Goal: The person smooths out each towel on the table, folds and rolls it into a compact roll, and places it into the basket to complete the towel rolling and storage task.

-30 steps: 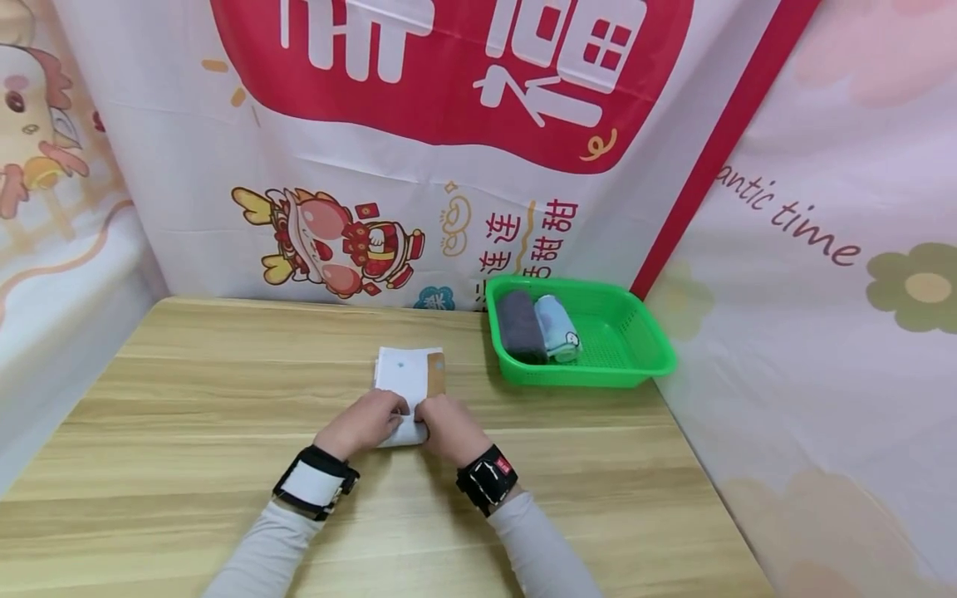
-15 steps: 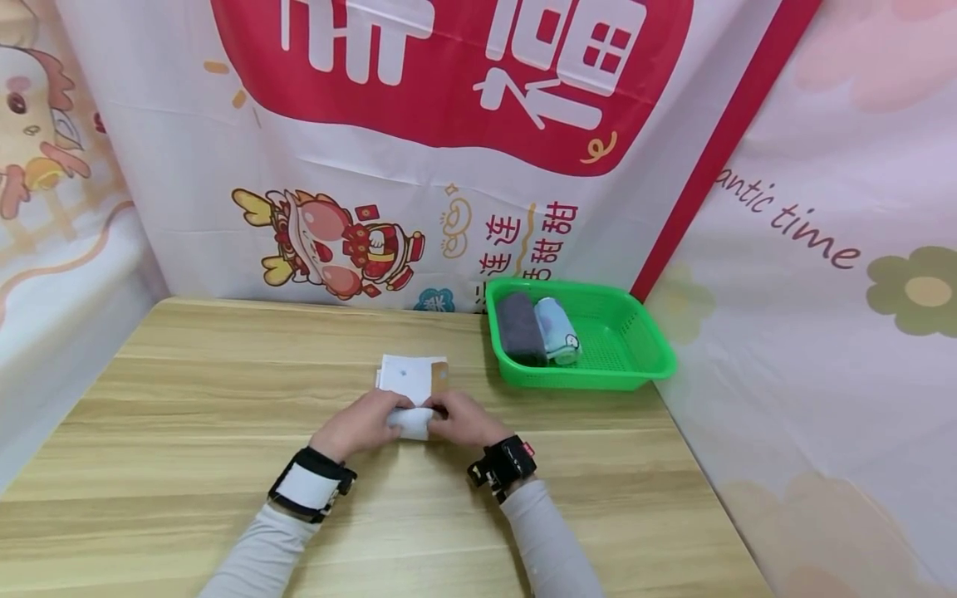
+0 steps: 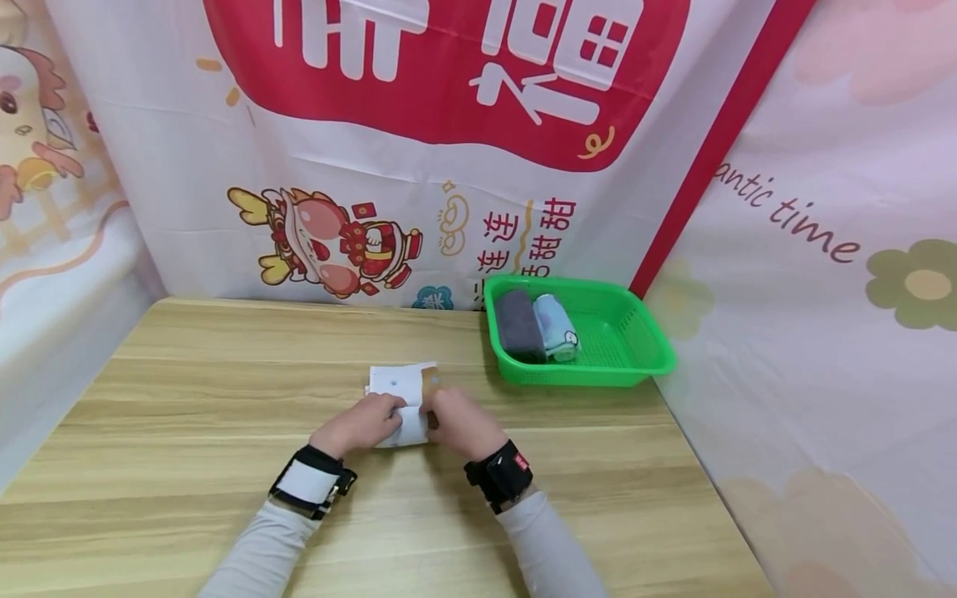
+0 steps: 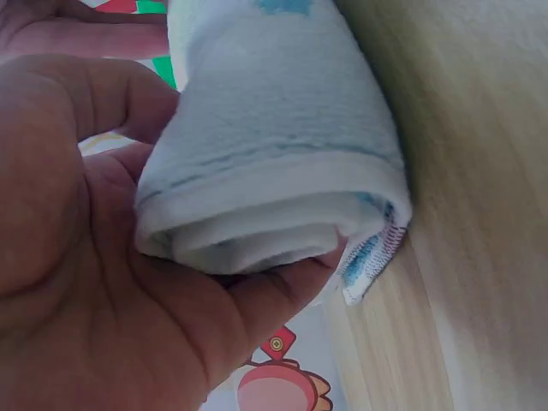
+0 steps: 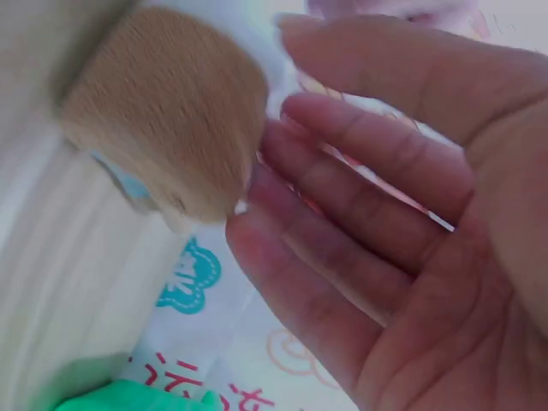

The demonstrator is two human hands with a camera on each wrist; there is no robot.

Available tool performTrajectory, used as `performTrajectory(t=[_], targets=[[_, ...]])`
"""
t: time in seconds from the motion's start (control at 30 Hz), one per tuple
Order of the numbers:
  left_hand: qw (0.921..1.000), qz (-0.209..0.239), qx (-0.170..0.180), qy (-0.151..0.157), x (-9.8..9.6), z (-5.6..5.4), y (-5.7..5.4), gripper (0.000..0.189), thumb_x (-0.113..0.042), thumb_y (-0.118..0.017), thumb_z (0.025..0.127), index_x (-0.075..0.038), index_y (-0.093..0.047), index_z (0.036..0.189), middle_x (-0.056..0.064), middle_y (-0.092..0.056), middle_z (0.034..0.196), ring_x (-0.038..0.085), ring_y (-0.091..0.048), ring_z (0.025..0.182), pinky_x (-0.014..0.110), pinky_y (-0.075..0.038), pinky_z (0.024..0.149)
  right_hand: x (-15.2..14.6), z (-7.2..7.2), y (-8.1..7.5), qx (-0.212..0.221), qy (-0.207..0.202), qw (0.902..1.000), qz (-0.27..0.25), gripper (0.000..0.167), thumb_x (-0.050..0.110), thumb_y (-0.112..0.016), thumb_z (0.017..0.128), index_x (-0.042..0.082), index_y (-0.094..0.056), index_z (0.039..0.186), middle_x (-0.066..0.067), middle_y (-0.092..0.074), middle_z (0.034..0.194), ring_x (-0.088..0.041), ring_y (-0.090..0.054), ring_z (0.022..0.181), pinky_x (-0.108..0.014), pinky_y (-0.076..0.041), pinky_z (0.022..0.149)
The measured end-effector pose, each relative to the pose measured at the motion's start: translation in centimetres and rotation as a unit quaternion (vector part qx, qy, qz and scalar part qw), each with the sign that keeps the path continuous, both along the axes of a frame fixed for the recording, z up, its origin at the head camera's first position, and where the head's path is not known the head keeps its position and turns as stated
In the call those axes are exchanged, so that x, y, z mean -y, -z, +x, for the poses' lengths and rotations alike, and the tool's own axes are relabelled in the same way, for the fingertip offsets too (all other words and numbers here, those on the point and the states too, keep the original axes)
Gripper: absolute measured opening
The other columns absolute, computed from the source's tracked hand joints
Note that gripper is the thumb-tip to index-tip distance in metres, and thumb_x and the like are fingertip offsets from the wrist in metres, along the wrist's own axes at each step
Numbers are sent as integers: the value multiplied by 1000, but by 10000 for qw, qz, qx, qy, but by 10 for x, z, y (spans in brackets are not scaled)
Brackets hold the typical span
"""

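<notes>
A white towel (image 3: 397, 383) with a brown end and blue marks lies partly rolled on the table, its near part a roll. At the roll's left end my left hand (image 3: 362, 425) holds it. The left wrist view shows spiral layers of the towel (image 4: 274, 111), the thumb on one side and a finger curled beneath. My right hand (image 3: 465, 423) is at the brown right end. Up close, its fingers (image 5: 342, 184) are nearly straight, with several tips touching or very near the brown towel end (image 5: 171, 111), and the thumb stands off.
A green plastic basket (image 3: 620, 375) stands at the back right of the wooden table (image 3: 187, 432). Inside lie a rolled dark grey towel (image 3: 519, 325) and a rolled light blue towel (image 3: 557, 325). A printed cloth (image 3: 187, 166) hangs behind the table's back edge.
The right hand moved slightly right, then back toward the towel, and its fingers have loosened from the roll. The towel has shifted slightly left. The left hand stays at its end.
</notes>
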State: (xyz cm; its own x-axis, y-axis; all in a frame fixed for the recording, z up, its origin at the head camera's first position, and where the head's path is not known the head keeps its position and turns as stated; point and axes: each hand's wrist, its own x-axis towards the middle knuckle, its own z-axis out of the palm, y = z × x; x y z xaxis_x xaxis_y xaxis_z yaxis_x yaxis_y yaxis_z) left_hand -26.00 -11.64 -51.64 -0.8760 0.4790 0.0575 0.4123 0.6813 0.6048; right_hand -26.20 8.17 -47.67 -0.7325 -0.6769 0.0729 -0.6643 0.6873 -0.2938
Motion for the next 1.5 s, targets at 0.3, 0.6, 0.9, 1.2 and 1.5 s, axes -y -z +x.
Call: performTrajectory(t=[0.3, 0.6, 0.9, 1.2, 1.5], targets=[[9943, -67, -989, -382, -4, 6, -12, 24, -8, -73, 90, 2, -69, 111, 17, -68, 112, 34, -64, 111, 50, -53, 97, -1, -13, 25, -154, 43, 9998, -111, 17, 1, -84, 74, 7, -75, 87, 2, -70, 78, -4, -53, 64, -16, -45, 57], [9981, -535, -288, 52, -8, 16, -23, 29, -10, -86, 79, 0, -72, 102, 7, -71, 94, 18, -61, 84, 39, -54, 77, -14, -28, 26, 791, -721, 9927, -555, 6, 3, -74, 90, 9, -76, 90, 6, -58, 72, -1, -45, 64, -14, -38, 60], [9987, -229, -15, 452, 2, 11, -14, 24, -13, -63, 99, 6, -68, 112, 14, -71, 104, 24, -66, 94, 44, -55, 85, -7, -14, 7, 549, -267, 9976, -341, 12, 9, -64, 98, 8, -75, 93, 5, -58, 75, -4, -48, 67, -18, -42, 64], [9993, 106, -318, -180, 16, 0, -8, 40, -17, -67, 98, 7, -61, 129, 22, -66, 126, 35, -62, 117, 52, -51, 101, 24, 12, 15, -1244, 259, 9872, 964, 33, 27, -91, 75, 8, -70, 94, -2, -70, 90, -14, -66, 80, -26, -55, 70], [9985, 119, -538, 12, 9, 9, -21, 26, -7, -77, 90, -1, -70, 114, 12, -71, 112, 26, -66, 103, 46, -56, 91, 15, -11, 36, 186, 118, 9997, -62, 28, 33, -50, 108, 13, -63, 93, 5, -53, 72, -7, -51, 62, -21, -42, 56]])
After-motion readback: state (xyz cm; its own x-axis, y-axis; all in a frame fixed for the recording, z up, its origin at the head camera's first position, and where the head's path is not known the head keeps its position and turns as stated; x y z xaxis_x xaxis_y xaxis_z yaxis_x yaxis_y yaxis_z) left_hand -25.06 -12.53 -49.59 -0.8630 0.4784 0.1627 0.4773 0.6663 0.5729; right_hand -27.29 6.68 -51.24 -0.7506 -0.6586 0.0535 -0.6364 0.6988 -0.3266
